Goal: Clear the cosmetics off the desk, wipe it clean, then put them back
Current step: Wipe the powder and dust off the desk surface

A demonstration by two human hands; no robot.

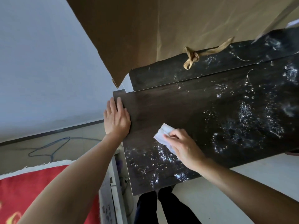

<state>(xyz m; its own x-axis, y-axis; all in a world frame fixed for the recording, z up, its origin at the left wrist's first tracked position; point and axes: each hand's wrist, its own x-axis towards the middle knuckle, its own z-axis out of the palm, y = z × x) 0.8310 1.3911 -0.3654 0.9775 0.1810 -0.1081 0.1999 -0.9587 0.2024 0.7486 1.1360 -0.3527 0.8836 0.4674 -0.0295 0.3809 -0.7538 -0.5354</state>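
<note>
The dark wooden desk [186,107] fills the middle and right of the view, and no cosmetics are on it. Glistening wet droplets and smears cover its right part and near edge; the left part looks dull. My right hand [184,146] presses a folded white wipe [163,133] flat onto the desk near its front left area, fingers closed over it. My left hand [116,117] lies flat with fingers together on the desk's left edge, holding nothing.
A brown curtain [153,29] with a knotted tan tie [192,57] hangs over the raised back ledge [161,75]. A blue cable [53,146] lies on the floor at left. A red rug [24,188] and a white unit [111,191] sit below left. My dark-trousered legs [160,207] show under the desk.
</note>
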